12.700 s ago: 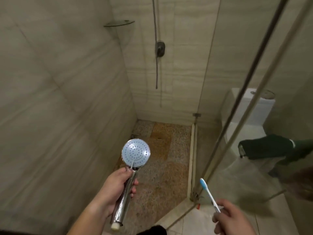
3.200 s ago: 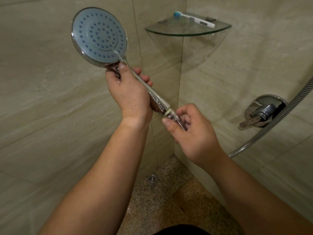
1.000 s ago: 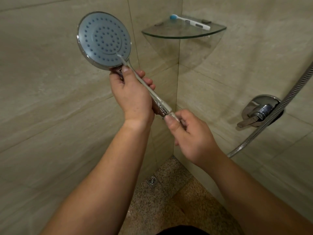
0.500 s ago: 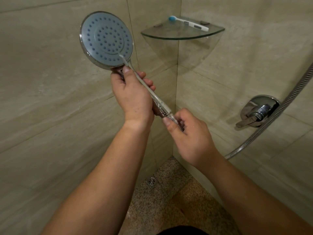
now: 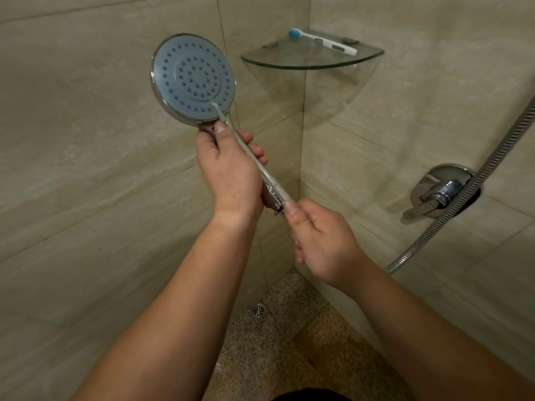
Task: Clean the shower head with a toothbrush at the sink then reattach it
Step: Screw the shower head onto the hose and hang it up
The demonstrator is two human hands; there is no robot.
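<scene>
Both hands' grip wraps the shower head (image 5: 193, 79), handle slanting down-right, face toward the camera.

Glass corner shelf (image 5: 312, 62) above me, chrome mixer tap (image 5: 440, 195) on beige tiled wall (image 5: 86, 169), floor drain (image 5: 258, 311) below

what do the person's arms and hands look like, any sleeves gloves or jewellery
Both forearms are bare to the bottom edge of the frame, with no sleeves showing. The left hand and right hand wear no gloves, and no rings, watch or wristband can be seen. The nails look short and unpainted. The fingers of the right hand look wet.
</scene>
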